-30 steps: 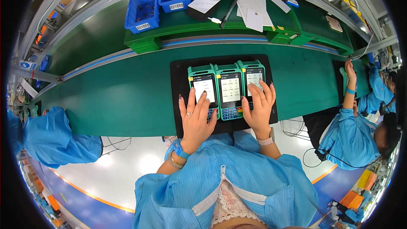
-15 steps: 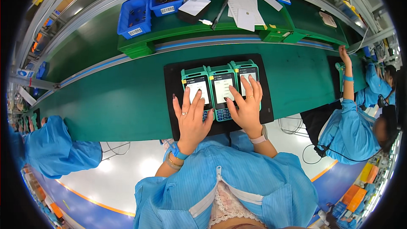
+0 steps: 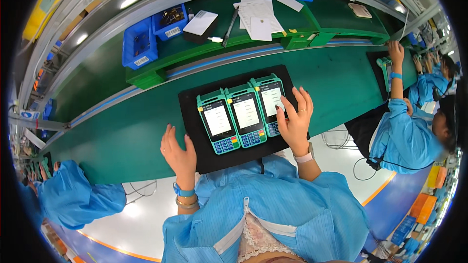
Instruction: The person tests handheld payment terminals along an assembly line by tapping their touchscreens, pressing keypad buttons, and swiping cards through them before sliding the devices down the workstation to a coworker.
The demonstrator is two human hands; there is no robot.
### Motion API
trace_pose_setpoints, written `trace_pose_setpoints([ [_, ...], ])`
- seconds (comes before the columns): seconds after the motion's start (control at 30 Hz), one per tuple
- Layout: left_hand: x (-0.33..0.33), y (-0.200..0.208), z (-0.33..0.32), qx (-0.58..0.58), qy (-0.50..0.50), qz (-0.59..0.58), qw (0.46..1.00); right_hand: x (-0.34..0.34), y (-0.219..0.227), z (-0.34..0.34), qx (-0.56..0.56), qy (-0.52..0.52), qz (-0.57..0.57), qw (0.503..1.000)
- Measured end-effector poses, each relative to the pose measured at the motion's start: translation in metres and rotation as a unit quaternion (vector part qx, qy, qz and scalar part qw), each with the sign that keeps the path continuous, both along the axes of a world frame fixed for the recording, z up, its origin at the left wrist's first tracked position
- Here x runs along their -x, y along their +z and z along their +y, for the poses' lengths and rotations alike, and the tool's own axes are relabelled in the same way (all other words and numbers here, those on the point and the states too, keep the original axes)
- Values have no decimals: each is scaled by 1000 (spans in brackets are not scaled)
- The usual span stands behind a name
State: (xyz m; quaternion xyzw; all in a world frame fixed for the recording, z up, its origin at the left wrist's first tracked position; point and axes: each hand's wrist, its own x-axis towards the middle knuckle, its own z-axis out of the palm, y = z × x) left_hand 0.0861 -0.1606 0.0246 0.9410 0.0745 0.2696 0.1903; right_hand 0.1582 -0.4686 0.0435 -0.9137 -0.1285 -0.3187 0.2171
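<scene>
While the three green payment terminals lie side by side on the black mat, long axes pointing away from the person, the right hand rests open-fingered on the rightmost, and the left hand, open and empty, sits at the mat's left edge.

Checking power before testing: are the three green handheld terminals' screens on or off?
On. All three terminals on the black mat show lit white screens with lines of text; the right hand touches the rightmost one.
</scene>
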Motion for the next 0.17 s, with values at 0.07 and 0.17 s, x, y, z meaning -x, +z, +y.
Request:
trace_pose_setpoints([
  [0.07, 1, 0, 6, 62, 62, 90, 992, 4, 3, 0, -17, 15, -21, 1000],
  [0.17, 4, 13, 1, 286, 43, 236, 928, 8, 2, 8, -75, 75, -41, 994],
])
